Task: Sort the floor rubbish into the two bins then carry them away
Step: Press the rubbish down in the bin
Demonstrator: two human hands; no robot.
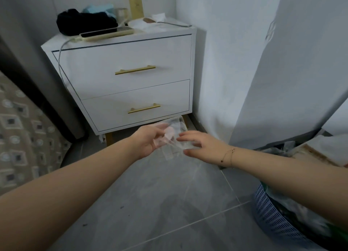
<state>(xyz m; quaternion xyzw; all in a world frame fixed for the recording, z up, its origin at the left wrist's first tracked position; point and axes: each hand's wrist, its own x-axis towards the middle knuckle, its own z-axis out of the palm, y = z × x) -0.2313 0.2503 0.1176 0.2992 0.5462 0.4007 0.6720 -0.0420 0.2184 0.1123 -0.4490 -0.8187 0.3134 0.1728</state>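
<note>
Both hands meet in front of the white nightstand, low before its bottom drawer and above the grey tiled floor. The left hand holds a crumpled piece of clear plastic wrapper; its grip is narrow, with curled fingers pinching the film. The right hand, with a thin bracelet at the wrist, reaches in from the side away from the bed, its fingers spread and touching the wrapper's edge; whether its grip has closed on the film I cannot tell, as the hand is blurred. To the right of the nightstand, beyond a white curtain, stands a blue lattice bin already filled with rubbish, under the right forearm.
</note>
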